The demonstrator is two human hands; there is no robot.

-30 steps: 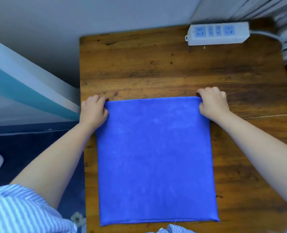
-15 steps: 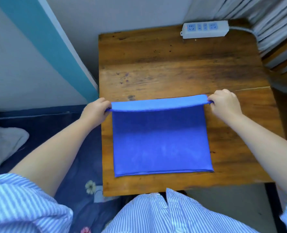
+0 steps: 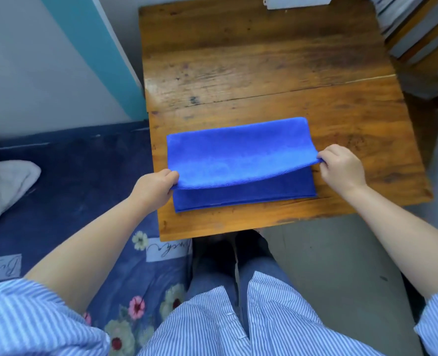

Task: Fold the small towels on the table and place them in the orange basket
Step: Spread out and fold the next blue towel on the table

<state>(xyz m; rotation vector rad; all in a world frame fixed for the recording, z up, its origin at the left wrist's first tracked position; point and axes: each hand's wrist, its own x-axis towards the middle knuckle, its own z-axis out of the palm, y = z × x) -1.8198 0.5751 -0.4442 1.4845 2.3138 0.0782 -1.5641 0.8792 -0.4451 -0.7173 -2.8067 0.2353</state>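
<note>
A blue towel (image 3: 238,155) lies near the front edge of the wooden table (image 3: 264,60). Its far half is doubled over toward me and hangs just above the lower layer. My left hand (image 3: 153,187) pinches the left corner of that raised flap. My right hand (image 3: 341,168) pinches the right corner. A strip of the lower layer shows below the flap. No orange basket is in view.
A white power strip (image 3: 297,1) sits at the table's far edge. A bed with dark blue floral bedding (image 3: 84,201) and a white pillow (image 3: 2,186) lies to the left. Wooden furniture (image 3: 423,42) stands at the right. Grey floor lies right of my legs.
Both hands have drawn the towel's far edge toward me, so the flap now covers most of the lower layer. The camera has pulled back from the table.
</note>
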